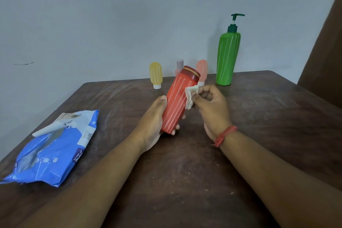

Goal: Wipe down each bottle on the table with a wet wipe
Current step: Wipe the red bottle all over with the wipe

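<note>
Above the middle of the dark wooden table [259, 116], the left hand [153, 118] holds the red bottle [175, 102] off the surface, tilted with its dark red cap [191, 73] pointing up and away; the thumb lies along the near-left side and the fingertips curl round the base. The right hand [212, 105] pinches a bunched white wet wipe [191, 96] between thumb and curled fingers, pressed against the bottle's upper right side. To wipe well, draw the wipe lengthwise along the ribs from cap to base, then rotate the bottle in the left hand to present an uncleaned strip. Keep the grip low so that it masks little surface. Finish with the cap and base. Along the far edge stand a yellow bottle [156, 75], a pink bottle [202, 71], a mauve bottle [179, 64] partly hidden, and a green pump bottle [228, 55]; whether these are already wiped cannot be judged. A blue wipe pack [55, 152] lies at the left.
</note>
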Motion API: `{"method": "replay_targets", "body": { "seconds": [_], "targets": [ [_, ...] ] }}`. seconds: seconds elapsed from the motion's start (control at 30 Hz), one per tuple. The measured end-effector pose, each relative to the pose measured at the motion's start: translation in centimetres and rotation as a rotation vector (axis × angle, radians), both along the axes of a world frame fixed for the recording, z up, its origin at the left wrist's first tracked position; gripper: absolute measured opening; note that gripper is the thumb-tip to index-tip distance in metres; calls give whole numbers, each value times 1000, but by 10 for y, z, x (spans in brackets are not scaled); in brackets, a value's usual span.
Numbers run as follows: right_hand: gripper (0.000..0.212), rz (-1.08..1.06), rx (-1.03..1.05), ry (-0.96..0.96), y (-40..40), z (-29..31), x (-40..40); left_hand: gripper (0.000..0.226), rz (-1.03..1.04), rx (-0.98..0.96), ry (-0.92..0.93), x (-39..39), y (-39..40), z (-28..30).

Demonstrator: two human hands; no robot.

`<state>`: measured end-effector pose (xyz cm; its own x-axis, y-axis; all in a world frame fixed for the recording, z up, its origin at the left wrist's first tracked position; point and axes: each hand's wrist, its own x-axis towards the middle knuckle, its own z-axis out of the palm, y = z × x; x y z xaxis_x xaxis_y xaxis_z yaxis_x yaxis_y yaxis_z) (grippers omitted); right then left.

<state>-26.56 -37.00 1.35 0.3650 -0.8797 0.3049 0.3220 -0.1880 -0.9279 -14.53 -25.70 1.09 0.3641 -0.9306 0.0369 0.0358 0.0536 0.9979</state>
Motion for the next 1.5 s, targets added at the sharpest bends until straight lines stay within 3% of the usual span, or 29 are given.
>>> {"method": "replay_targets", "body": {
  "seconds": [0.17,0.27,0.47,0.6,0.77,0.9,1.03,1.13,1.2,1.33,1.5],
  "targets": [
    [12,-42,127,-170,-15,6,0,38,-22,28,-57,-1,-1,-1],
    [13,94,131,-91,-8,-5,1,37,2,4,-19,-1,0,0],
    [15,-118,31,-81,-18,4,4,36,0,32,-89,-4,-1,-1],
    [14,-16,-68,80,-8,-5,5,35,28,-8,-40,-4,0,0],
    [12,-114,65,-114,-17,9,2,34,2,36,-125,-5,0,-2],
    [11,-29,6,55,-7,-2,2,39,27,19,-96,-2,0,-2],
    [9,-339,-260,194,-22,13,-1,40,7,49,-178,-4,-1,-2],
    [21,-423,-824,395,-22,8,-5,41,16,46,-205,-5,-1,-3],
    [31,-386,-1067,501,-18,4,-3,41,24,33,-217,-5,-1,-3],
    [34,-575,-1111,623,-26,11,-1,39,26,53,-268,-6,-1,-4],
    [34,-485,-1297,689,-22,9,-5,42,45,53,-295,-7,-1,-4]
  ]
}}
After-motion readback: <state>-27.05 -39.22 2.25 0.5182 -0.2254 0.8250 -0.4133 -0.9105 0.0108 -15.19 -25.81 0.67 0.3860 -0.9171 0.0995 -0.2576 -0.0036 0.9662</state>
